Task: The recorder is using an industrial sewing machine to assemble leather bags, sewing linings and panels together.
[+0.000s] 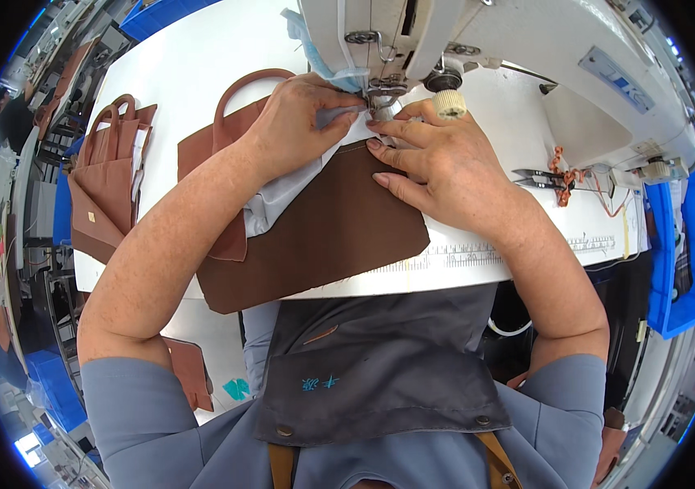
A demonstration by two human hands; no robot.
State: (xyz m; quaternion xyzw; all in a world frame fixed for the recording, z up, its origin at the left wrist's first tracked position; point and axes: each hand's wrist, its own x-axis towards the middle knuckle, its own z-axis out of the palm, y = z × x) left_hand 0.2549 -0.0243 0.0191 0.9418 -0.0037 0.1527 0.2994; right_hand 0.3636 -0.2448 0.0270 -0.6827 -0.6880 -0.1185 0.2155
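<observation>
In the head view, the dark brown panel (323,228) lies below and between both hands, its pale lining (266,205) running up to the sewing machine's presser foot (382,99). The left grip (294,118) curls at the lining; whether it pinches, I cannot tell. The right grip (453,159) lies open, fingers spread over the work. The panel's lower-left corner overhangs the bench (201,49), bare toward the back left; snips (536,178) lie right of the right wrist.
</observation>
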